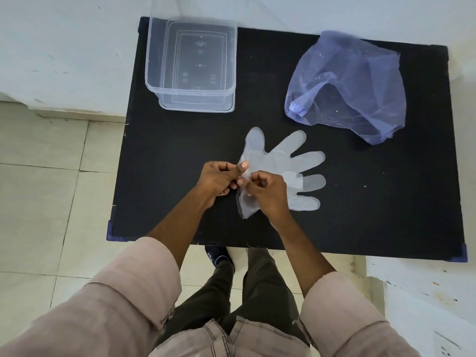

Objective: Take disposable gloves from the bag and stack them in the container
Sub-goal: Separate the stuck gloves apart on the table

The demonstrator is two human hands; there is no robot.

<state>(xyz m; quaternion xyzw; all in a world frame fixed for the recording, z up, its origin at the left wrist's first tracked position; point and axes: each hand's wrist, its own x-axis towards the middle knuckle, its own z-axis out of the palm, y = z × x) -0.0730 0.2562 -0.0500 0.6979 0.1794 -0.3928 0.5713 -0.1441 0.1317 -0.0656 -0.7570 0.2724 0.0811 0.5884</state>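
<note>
A clear disposable glove (280, 161) lies spread flat in the middle of the black table (360, 202), its fingers pointing right and away from me. My left hand (219, 180) and my right hand (265, 193) both pinch the glove's cuff end, which is lifted and crumpled between them. The clear plastic container (192, 64) stands empty at the far left of the table. The thin bluish plastic bag (353, 83) lies open at the far right; several more gloves seem to lie folded inside it.
The table stands against a white wall, with tiled floor to the left and in front. My legs and a dark shoe (219, 256) show below the table's near edge. A white ledge (425, 292) lies at the lower right.
</note>
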